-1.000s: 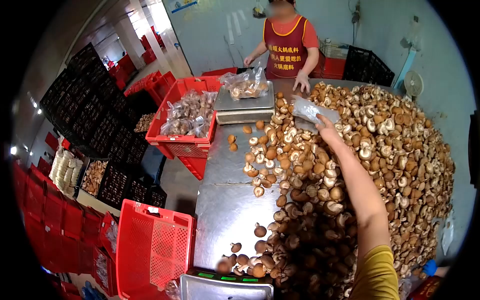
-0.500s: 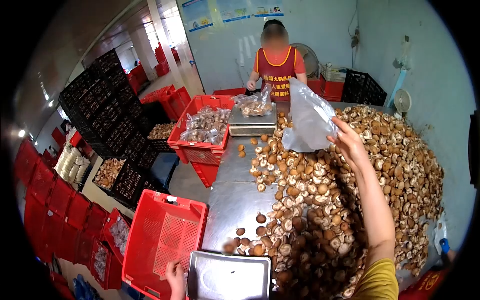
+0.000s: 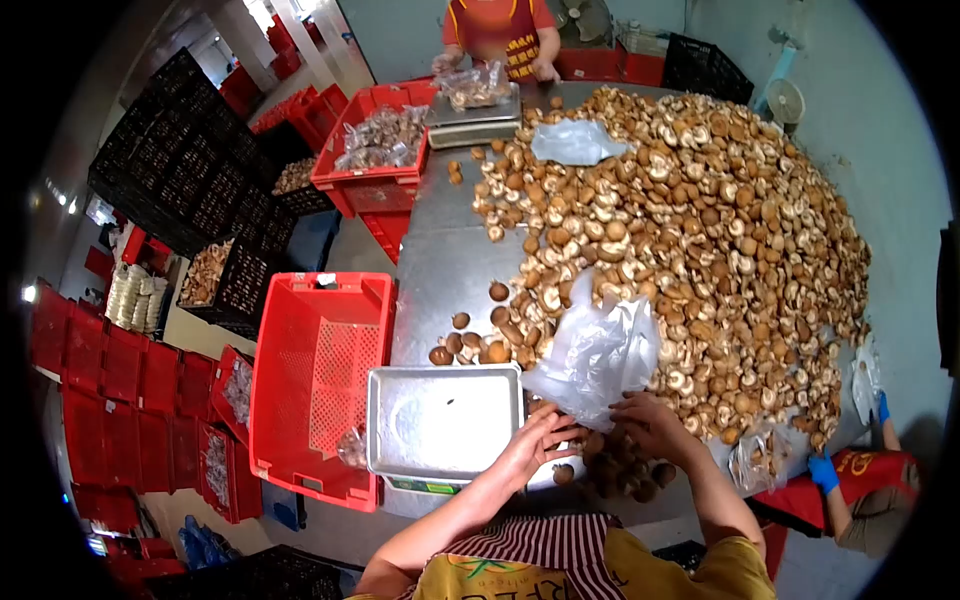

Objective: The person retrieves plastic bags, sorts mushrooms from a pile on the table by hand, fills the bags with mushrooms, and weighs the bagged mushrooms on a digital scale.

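Observation:
A clear plastic bag (image 3: pixel 598 355) is spread in front of me over the near edge of the mushroom pile (image 3: pixel 690 260). My right hand (image 3: pixel 652 425) has its fingers bent at the bag's near edge, gripping the plastic. My left hand (image 3: pixel 540 443) is at the bag's near left corner, fingers stretched and apart. Darker mushrooms (image 3: pixel 620 472) lie in shadow between and below both hands. Left of my left hand stands a metal weighing tray (image 3: pixel 445 415) with one small dark speck in it.
A red crate (image 3: pixel 325 370) at the left holds a bagged item (image 3: pixel 352 447). Another red crate (image 3: pixel 372 180) of filled bags stands beside a scale (image 3: pixel 472 122). More plastic bags (image 3: pixel 575 142) lie on the pile. A co-worker stands opposite; a blue-gloved hand (image 3: pixel 823 472) is at the right.
My right hand has brought the plastic bag down from over the far pile to in front of me. My left hand has left the red crate's side and come to the bag. The view has tilted down.

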`<state>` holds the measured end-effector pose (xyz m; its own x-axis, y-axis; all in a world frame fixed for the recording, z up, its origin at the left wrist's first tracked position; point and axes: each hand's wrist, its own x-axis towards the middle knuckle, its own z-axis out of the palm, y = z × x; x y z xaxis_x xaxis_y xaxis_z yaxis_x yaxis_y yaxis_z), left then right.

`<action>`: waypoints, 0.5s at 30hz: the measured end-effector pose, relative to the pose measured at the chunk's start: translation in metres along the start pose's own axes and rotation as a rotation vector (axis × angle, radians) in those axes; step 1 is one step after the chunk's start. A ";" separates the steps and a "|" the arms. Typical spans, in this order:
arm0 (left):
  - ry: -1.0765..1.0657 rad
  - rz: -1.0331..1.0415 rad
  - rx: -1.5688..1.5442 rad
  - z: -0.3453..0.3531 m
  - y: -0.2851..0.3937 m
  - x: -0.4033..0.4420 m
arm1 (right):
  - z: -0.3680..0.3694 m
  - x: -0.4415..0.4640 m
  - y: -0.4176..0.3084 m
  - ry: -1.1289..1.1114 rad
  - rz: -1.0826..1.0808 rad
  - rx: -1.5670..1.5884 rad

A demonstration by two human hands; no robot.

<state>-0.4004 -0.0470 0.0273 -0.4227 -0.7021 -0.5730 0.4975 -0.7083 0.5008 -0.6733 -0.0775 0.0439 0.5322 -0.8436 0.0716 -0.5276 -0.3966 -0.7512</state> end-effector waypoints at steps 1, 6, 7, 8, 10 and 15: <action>-0.007 -0.055 0.033 -0.007 -0.017 0.003 | 0.009 -0.021 0.016 -0.003 0.055 0.008; 0.048 -0.122 0.118 -0.016 -0.061 -0.014 | 0.004 -0.036 0.027 0.302 0.277 0.028; 0.033 -0.123 0.115 -0.024 -0.068 -0.015 | 0.000 -0.026 0.027 0.349 0.286 0.007; 0.054 -0.110 0.145 -0.021 -0.068 -0.017 | -0.004 -0.015 0.031 0.397 0.293 -0.014; 0.096 -0.087 0.174 -0.021 -0.075 -0.017 | -0.009 0.015 0.047 0.469 0.227 -0.128; 0.224 -0.046 0.148 -0.019 -0.087 0.003 | -0.002 0.088 0.088 0.606 0.272 -0.567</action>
<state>-0.4309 0.0133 -0.0301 -0.2564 -0.6470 -0.7181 0.3588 -0.7536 0.5508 -0.6742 -0.1873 -0.0142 -0.0183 -0.9185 0.3949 -0.9209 -0.1383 -0.3643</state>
